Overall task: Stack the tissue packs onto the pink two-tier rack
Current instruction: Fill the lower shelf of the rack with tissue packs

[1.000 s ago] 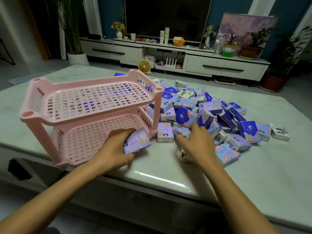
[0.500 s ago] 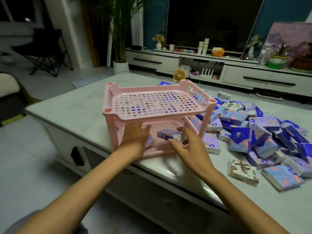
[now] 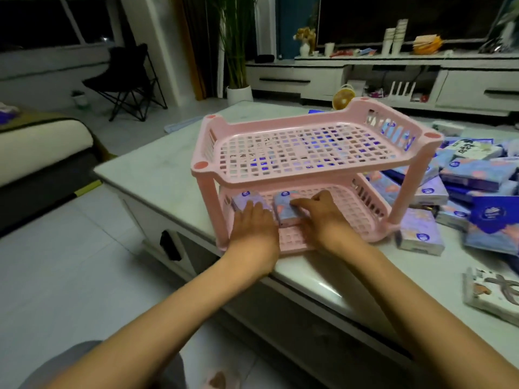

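We are seating two tissue packs on the pink rack's (image 3: 309, 175) lower tier: left hand (image 3: 252, 220) presses one pack (image 3: 247, 198), right hand (image 3: 317, 211) grasps another (image 3: 286, 210). Next, we judge, release and fetch more from the pile (image 3: 463, 186) beside the rack.

A home living room at night: a low white media cabinet (image 3: 365, 77) under a dark television (image 3: 407, 18) at upper right, a potted palm (image 3: 238, 51), a folding chair (image 3: 129, 77) upper left, a marble-topped coffee table (image 3: 157, 167).

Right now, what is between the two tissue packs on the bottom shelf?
Nothing. In the head view, only a thin strip of bare pink shelf separates the left pack from the right pack.
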`<state>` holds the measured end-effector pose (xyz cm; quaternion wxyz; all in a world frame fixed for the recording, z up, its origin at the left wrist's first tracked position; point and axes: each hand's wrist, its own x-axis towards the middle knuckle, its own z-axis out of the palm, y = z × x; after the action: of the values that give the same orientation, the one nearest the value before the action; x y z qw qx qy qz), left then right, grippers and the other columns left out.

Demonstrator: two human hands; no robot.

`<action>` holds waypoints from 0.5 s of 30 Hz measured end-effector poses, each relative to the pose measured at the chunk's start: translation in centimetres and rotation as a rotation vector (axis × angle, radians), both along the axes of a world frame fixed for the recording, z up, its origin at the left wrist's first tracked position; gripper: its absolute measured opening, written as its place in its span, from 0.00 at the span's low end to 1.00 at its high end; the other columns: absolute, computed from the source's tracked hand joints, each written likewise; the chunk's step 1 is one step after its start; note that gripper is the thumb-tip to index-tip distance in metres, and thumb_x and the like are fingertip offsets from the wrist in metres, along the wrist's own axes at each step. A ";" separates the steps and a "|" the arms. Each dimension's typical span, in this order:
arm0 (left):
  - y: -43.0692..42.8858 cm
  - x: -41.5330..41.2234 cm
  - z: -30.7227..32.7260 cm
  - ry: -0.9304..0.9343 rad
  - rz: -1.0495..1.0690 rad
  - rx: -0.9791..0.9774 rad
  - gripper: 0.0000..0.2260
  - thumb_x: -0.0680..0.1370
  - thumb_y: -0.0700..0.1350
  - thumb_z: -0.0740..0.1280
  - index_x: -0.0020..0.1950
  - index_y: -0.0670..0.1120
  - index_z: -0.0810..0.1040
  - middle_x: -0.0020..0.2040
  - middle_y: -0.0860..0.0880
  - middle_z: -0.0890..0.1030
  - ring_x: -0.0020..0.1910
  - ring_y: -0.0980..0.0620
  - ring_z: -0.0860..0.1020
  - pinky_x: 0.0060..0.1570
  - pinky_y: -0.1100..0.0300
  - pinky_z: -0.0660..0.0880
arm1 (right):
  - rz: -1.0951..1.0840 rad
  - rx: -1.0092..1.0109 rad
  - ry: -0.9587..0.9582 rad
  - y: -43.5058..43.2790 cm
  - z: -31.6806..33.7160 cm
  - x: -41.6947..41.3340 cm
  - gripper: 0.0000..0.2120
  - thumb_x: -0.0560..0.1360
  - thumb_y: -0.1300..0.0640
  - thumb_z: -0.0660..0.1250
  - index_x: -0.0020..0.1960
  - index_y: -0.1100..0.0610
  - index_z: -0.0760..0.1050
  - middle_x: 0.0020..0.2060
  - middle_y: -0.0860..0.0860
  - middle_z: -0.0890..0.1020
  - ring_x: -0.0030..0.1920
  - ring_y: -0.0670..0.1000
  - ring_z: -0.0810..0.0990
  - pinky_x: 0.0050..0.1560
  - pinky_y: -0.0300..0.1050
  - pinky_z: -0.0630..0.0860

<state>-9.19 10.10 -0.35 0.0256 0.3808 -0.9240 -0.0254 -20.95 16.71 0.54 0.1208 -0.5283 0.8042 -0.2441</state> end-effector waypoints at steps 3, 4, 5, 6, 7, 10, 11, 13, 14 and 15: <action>0.3 -0.8 -0.2 0.057 0.062 0.048 0.27 0.79 0.45 0.58 0.75 0.40 0.52 0.73 0.41 0.56 0.72 0.43 0.57 0.72 0.53 0.54 | -0.077 -0.093 -0.071 -1.3 -0.7 0.3 0.16 0.76 0.66 0.57 0.63 0.59 0.71 0.58 0.59 0.67 0.56 0.60 0.72 0.54 0.43 0.66; 0.4 -1.0 -0.2 0.068 0.090 0.039 0.26 0.79 0.45 0.58 0.75 0.41 0.53 0.72 0.41 0.57 0.70 0.43 0.59 0.71 0.52 0.57 | -0.094 -0.119 -0.082 -1.5 -0.8 0.3 0.15 0.76 0.67 0.56 0.61 0.60 0.72 0.58 0.60 0.67 0.55 0.60 0.72 0.53 0.45 0.67; 0.6 -1.3 -0.2 0.070 0.113 0.020 0.25 0.79 0.45 0.57 0.74 0.42 0.54 0.71 0.41 0.58 0.69 0.43 0.60 0.69 0.52 0.60 | -0.101 -0.138 -0.085 -1.7 -1.0 0.3 0.14 0.76 0.67 0.56 0.59 0.61 0.72 0.57 0.60 0.67 0.54 0.60 0.73 0.52 0.46 0.68; 0.8 -1.4 -0.1 0.065 0.128 0.003 0.24 0.80 0.45 0.56 0.74 0.43 0.53 0.70 0.41 0.59 0.68 0.42 0.61 0.66 0.51 0.61 | -0.096 -0.153 -0.078 -1.7 -1.1 0.3 0.14 0.75 0.68 0.56 0.58 0.63 0.73 0.55 0.59 0.67 0.52 0.60 0.73 0.50 0.46 0.68; 0.9 -1.5 -0.1 0.062 0.130 -0.004 0.24 0.80 0.44 0.55 0.75 0.43 0.52 0.70 0.41 0.59 0.67 0.42 0.61 0.64 0.51 0.61 | -0.084 -0.163 -0.067 -1.8 -1.2 0.2 0.14 0.74 0.68 0.56 0.57 0.63 0.73 0.55 0.59 0.67 0.51 0.60 0.73 0.49 0.46 0.67; 0.6 -1.6 -0.2 0.109 0.100 0.068 0.21 0.80 0.43 0.56 0.73 0.43 0.57 0.69 0.41 0.59 0.68 0.43 0.59 0.66 0.52 0.61 | -0.050 -0.163 -0.049 -1.7 -1.3 0.1 0.14 0.74 0.67 0.58 0.58 0.64 0.73 0.55 0.59 0.68 0.52 0.59 0.72 0.50 0.47 0.66; 0.4 -1.4 -0.2 0.133 0.095 0.095 0.20 0.80 0.43 0.55 0.72 0.43 0.59 0.69 0.42 0.59 0.68 0.43 0.59 0.68 0.52 0.60 | -0.038 -0.158 -0.051 -1.7 -1.4 0.0 0.15 0.74 0.67 0.58 0.59 0.63 0.74 0.55 0.59 0.68 0.53 0.59 0.72 0.52 0.47 0.67; 0.0 -0.9 -0.3 0.139 0.088 0.093 0.19 0.80 0.43 0.55 0.71 0.43 0.60 0.70 0.43 0.59 0.70 0.44 0.58 0.69 0.52 0.58 | -0.013 -0.146 -0.070 -1.7 -1.3 -0.1 0.16 0.74 0.67 0.58 0.61 0.61 0.74 0.57 0.59 0.69 0.55 0.59 0.72 0.55 0.46 0.66; -0.2 -0.8 -0.3 0.107 0.092 0.051 0.20 0.80 0.44 0.55 0.72 0.42 0.59 0.71 0.42 0.59 0.71 0.43 0.57 0.70 0.51 0.57 | -0.001 -0.139 -0.075 -1.7 -1.3 -0.1 0.16 0.75 0.66 0.58 0.62 0.60 0.73 0.58 0.59 0.69 0.57 0.58 0.72 0.56 0.44 0.65; -0.2 -0.8 -0.3 0.060 0.102 -0.001 0.21 0.80 0.44 0.55 0.73 0.42 0.58 0.73 0.42 0.58 0.73 0.42 0.54 0.71 0.50 0.54 | 0.011 -0.133 -0.070 -1.7 -1.3 0.0 0.17 0.75 0.66 0.59 0.62 0.60 0.73 0.59 0.59 0.70 0.58 0.58 0.72 0.57 0.44 0.65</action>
<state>-9.96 9.89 -0.69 0.0548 0.4264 -0.9022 -0.0352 -21.00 15.04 -0.76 0.1148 -0.5308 0.7784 -0.3148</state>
